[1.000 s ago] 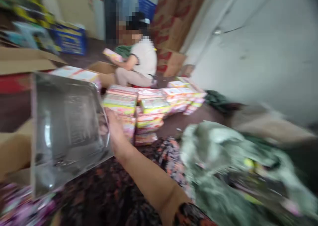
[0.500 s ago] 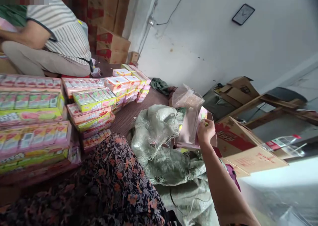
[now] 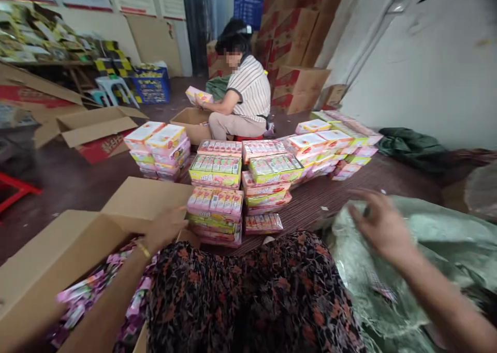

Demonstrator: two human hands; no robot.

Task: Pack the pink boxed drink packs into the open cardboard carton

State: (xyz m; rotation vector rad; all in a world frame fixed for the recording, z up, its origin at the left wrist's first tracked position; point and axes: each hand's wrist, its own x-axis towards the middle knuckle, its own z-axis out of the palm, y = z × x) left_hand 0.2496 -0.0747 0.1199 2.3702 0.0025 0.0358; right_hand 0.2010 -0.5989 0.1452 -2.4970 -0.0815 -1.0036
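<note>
My right hand (image 3: 382,229) is raised over a pale green woven sack (image 3: 438,234), its fingers apart and nothing in them. My left hand (image 3: 165,229), blurred, reaches with fingers stretched out across the edge of an open carton (image 3: 73,239). Its fingertips are close to a stack of display boxes (image 3: 215,200) filled with small packs; whether they touch is unclear. Inside the carton lie many purple and pink wrapped packets (image 3: 81,301). Beside that stack stands another pile, topped by a yellow-green display box (image 3: 275,167). A flower-patterned garment (image 3: 248,291) covers my lap.
Ahead, a person in a striped top (image 3: 252,89) sits holding a pink box (image 3: 199,95) over an open carton (image 3: 192,122). Closed boxes (image 3: 157,138) stand stacked on the left. More boxes (image 3: 322,141) form a row on the right. Tall cartons (image 3: 291,37) stand against the back wall.
My view has swung left, away from the wall. The clear-sided box that my right hand gripped is no longer in it. My left hand has come into view.
</note>
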